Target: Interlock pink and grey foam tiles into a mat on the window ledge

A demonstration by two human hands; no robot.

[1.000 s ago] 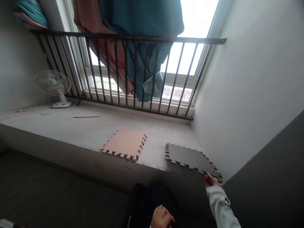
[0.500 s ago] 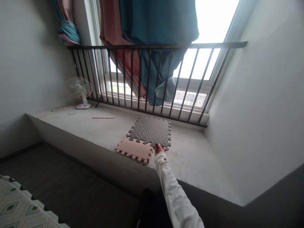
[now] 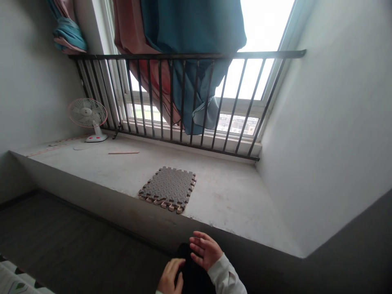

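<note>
A grey foam puzzle mat lies on the window ledge, stacked on a pink foam mat whose toothed front edge peeks out below it. In front of the ledge, low in the view, my right hand is empty with its fingers spread. My left hand is beside it at the bottom edge, fingers bent but apart, holding nothing visible. Neither hand touches the mats.
A small table fan stands at the ledge's left end. A thin pink strip lies nearer the middle. Behind the ledge runs a dark metal railing with blue and pink curtains hanging behind it. Patterned bedding shows at bottom left.
My right hand has let go of the grey mat and drawn back toward me. The grey mat now sits squarely over the pink one. My left hand has come into view.
</note>
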